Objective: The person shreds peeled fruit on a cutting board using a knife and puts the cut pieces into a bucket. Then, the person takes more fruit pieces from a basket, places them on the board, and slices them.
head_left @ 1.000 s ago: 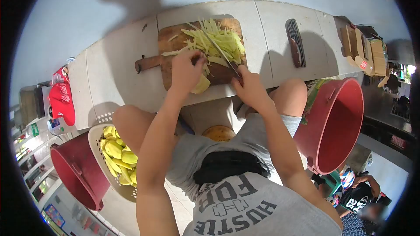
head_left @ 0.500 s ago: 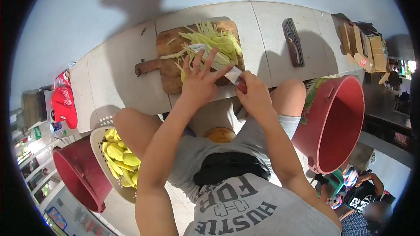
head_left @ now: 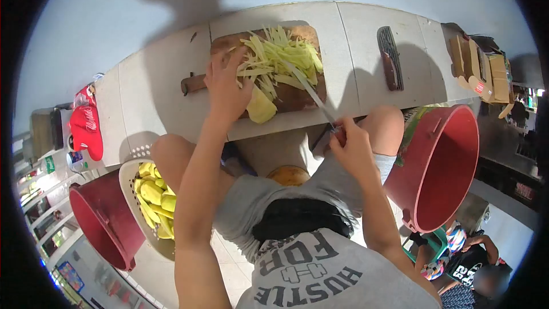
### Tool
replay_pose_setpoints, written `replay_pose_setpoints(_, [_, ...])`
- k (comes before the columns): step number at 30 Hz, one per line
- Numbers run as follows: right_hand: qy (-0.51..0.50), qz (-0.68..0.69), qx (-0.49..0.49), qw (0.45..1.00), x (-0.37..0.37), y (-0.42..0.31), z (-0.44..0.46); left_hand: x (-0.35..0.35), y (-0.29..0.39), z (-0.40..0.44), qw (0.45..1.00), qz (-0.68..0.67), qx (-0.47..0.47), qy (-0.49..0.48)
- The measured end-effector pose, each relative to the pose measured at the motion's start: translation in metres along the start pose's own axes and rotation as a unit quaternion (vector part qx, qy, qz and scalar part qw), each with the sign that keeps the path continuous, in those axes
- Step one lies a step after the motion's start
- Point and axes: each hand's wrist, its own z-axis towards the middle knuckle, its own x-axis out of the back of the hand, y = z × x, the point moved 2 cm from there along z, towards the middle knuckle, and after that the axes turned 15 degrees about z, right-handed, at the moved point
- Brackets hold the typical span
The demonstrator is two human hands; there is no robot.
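Note:
A knife (head_left: 311, 92) is gripped by its handle in my right hand (head_left: 353, 144), near the counter's front edge. Its blade slants up and left, with the tip among pale green strips (head_left: 286, 54) piled on a wooden cutting board (head_left: 229, 43). My left hand (head_left: 227, 88) rests over the board's left side, thumb apart from the fingers, touching some loose strips. Just right of that wrist lies a larger yellow-green fruit piece (head_left: 261, 107), at the board's front edge. Part of the board is hidden beneath the hand and strips.
Another knife (head_left: 390, 60) lies on the tiled counter (head_left: 349, 17) at right. A perforated basket (head_left: 130, 194) holds peeled yellow-green fruit (head_left: 151, 193). Red tubs (head_left: 394, 180) (head_left: 94, 217) stand on both sides. Cardboard boxes (head_left: 497, 77), a red cap (head_left: 86, 129) and a seated person (head_left: 472, 260) are farther out.
My left hand has moved left, off the fruit piece and onto the strips at the board's left. My right hand has drawn the knife down and right, so more of its blade shows.

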Motion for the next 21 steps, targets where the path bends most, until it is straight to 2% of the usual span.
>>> replay_pose_setpoints(2, [-0.025, 0.053, 0.029, 0.998, -0.015, 0.006, -0.002, -0.006, -0.010, -0.035, 0.994, -0.086, 0.055, -0.033])
replay_pose_setpoints(4, [-0.041, 0.017, 0.065, 0.997, -0.037, 0.016, 0.002, -0.002, 0.004, -0.064, 0.982, -0.122, 0.059, -0.129])
replay_pose_setpoints(5, [-0.054, -0.019, 0.101, 0.993, -0.046, 0.018, 0.003, -0.001, 0.009, -0.072, 0.982, -0.120, 0.060, -0.129])
replay_pose_setpoints(7, [-0.077, -0.051, 0.085, 0.992, -0.056, 0.012, 0.007, -0.002, 0.018, -0.081, 0.994, -0.051, -0.013, -0.097])
replay_pose_setpoints(11, [-0.106, -0.117, 0.072, 0.985, -0.075, 0.007, 0.009, -0.006, 0.022, -0.083, 0.997, -0.013, -0.032, -0.074])
replay_pose_setpoints(15, [-0.113, -0.126, 0.054, 0.984, -0.078, 0.000, 0.014, -0.008, 0.023, -0.084, 0.997, -0.022, -0.044, -0.064])
replay_pose_setpoints(17, [-0.089, -0.122, 0.084, 0.985, -0.082, 0.010, 0.016, -0.011, 0.023, -0.087, 0.997, -0.025, -0.044, -0.064])
replay_pose_setpoints(19, [-0.084, -0.114, 0.073, 0.987, -0.081, 0.013, 0.020, -0.010, 0.024, -0.087, 0.995, -0.010, -0.085, -0.052])
replay_pose_setpoints(21, [-0.079, -0.105, 0.063, 0.989, -0.082, 0.015, 0.019, -0.009, 0.027, -0.087, 0.995, -0.008, -0.087, -0.053])
